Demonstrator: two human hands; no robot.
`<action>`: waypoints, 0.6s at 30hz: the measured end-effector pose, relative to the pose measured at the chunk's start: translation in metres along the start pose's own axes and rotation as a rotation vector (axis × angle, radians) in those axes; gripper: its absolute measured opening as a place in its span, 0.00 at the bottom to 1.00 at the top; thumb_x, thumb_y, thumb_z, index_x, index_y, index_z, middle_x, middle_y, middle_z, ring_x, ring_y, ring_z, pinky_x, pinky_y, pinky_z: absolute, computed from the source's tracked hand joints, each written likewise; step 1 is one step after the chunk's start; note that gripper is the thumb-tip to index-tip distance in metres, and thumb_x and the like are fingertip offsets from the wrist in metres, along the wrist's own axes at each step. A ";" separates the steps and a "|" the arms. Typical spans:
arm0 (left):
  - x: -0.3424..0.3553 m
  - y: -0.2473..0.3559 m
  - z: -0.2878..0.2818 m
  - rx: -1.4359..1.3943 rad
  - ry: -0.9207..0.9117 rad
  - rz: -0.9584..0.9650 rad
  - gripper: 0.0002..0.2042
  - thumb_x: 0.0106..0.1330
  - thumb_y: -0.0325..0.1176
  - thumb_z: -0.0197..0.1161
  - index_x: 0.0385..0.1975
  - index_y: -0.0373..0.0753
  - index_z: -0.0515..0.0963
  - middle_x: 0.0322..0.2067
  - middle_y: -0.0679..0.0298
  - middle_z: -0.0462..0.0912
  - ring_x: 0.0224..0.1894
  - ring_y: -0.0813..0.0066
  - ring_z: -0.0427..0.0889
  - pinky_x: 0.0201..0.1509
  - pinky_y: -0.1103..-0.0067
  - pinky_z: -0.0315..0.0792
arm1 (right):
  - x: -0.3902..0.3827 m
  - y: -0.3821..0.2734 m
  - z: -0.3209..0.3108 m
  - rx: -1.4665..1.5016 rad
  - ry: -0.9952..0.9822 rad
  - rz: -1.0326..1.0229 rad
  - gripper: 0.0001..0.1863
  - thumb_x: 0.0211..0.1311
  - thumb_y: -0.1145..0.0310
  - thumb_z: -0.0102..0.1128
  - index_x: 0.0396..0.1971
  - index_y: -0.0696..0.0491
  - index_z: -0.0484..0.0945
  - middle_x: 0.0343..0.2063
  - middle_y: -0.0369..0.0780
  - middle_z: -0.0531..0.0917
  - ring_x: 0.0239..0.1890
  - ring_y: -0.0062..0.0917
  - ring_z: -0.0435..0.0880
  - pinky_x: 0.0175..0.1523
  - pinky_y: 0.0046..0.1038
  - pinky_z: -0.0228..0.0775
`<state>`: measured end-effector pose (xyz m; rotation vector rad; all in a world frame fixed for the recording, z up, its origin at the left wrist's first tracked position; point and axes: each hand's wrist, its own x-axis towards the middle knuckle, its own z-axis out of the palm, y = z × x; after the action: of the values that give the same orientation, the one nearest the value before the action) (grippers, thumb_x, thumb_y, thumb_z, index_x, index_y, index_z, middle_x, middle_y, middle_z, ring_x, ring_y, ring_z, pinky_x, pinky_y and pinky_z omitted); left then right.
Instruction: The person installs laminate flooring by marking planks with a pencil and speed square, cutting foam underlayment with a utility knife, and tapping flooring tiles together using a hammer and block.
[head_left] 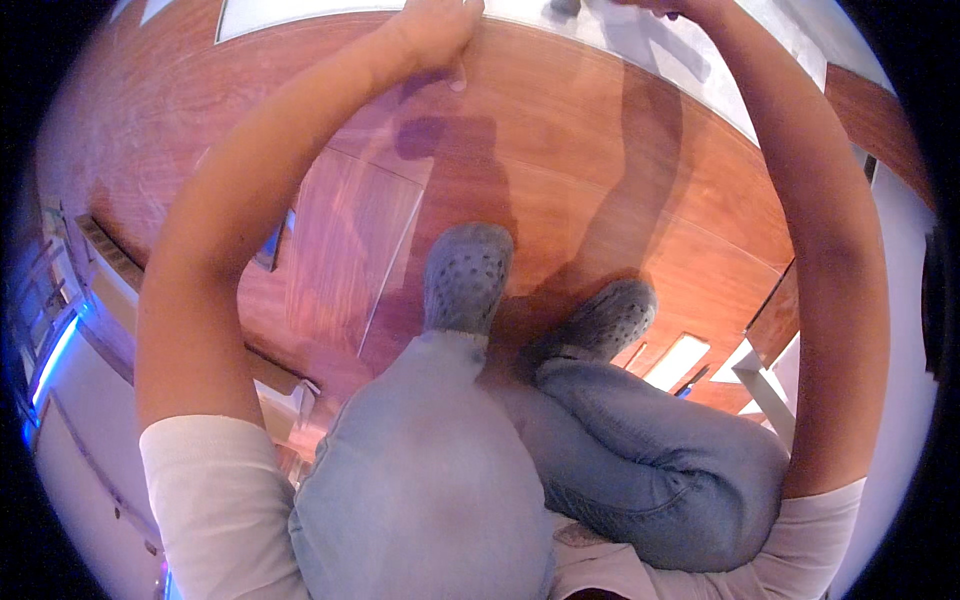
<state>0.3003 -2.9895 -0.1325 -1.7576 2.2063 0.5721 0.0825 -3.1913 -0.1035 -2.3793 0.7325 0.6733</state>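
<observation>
A white panel lies along the far side of the reddish-brown wood floor. At its near edge is my left hand, partly cut off by the top of the picture. One fingertip points down at the wood, apart from the other fingers, and I see nothing held. My right hand is above the panel's right part, mostly outside the picture. Its visible fingers look curled, with a small dark spot beneath them; what they hold, if anything, is hidden. A small dark object shows on the panel between my hands.
My feet, in grey perforated clogs, are on the wood below my hands. A paler rectangular board lies left of them. Blue-lit equipment stands at the far left. A white strip lies right of my right clog.
</observation>
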 end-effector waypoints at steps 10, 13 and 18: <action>-0.002 0.003 -0.009 -0.010 0.015 0.024 0.37 0.38 0.44 0.85 0.46 0.31 0.73 0.46 0.44 0.80 0.54 0.43 0.77 0.59 0.54 0.72 | -0.010 -0.003 -0.004 -0.051 -0.028 0.119 0.14 0.57 0.70 0.58 0.42 0.56 0.85 0.29 0.47 0.86 0.28 0.34 0.87 0.29 0.37 0.83; -0.001 0.008 -0.015 -0.038 -0.011 0.033 0.37 0.38 0.44 0.85 0.46 0.31 0.73 0.45 0.45 0.80 0.53 0.43 0.78 0.58 0.55 0.72 | -0.015 0.007 0.002 -0.105 -0.056 0.178 0.15 0.57 0.71 0.58 0.43 0.54 0.86 0.31 0.47 0.87 0.28 0.35 0.86 0.29 0.37 0.81; -0.004 0.002 -0.010 0.006 -0.035 -0.014 0.35 0.40 0.43 0.84 0.45 0.31 0.74 0.45 0.45 0.80 0.54 0.44 0.77 0.59 0.55 0.72 | -0.021 0.007 0.000 -0.065 0.026 -0.473 0.14 0.57 0.72 0.61 0.43 0.51 0.86 0.35 0.46 0.87 0.32 0.34 0.87 0.33 0.37 0.80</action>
<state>0.2993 -2.9899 -0.1220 -1.7447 2.1683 0.5877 0.0634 -3.1891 -0.0935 -2.4922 0.1406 0.4687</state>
